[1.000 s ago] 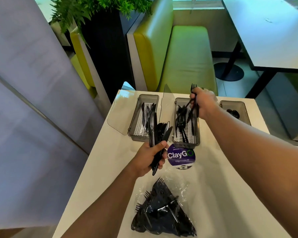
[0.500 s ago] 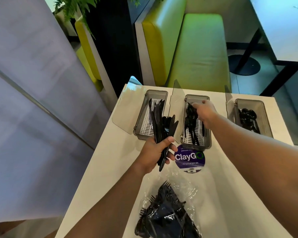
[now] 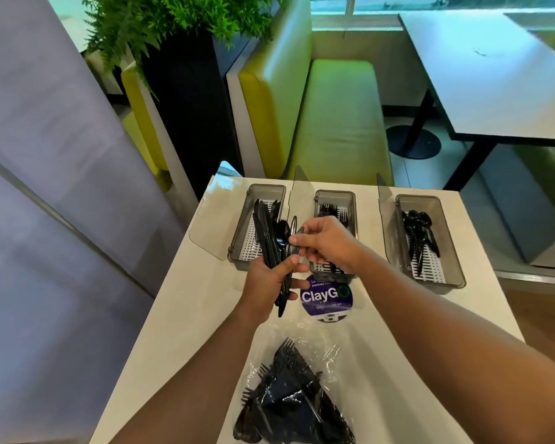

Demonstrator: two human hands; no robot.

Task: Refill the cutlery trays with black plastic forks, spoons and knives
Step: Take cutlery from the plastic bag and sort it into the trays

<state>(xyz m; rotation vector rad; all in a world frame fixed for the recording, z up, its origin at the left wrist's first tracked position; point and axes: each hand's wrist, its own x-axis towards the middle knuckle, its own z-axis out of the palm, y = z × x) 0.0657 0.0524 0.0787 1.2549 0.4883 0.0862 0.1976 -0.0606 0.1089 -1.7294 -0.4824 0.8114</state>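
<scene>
Three grey cutlery trays stand along the far edge of the white table. The left tray holds knives, the middle tray forks, the right tray spoons. My left hand grips a bunch of black cutlery upright in front of the left tray. My right hand pinches one piece at the top of that bunch, over the middle tray. A clear plastic bag of black forks lies at the near edge.
A round purple ClayGo sticker sits on the table behind the bag. The trays' clear lids hang open. A yellow-green bench, a planter and another table lie beyond; a grey partition is on the left.
My right hand let go of the fork in the middle tray, then came back left to the bunch in my left hand and took hold of a piece there.
</scene>
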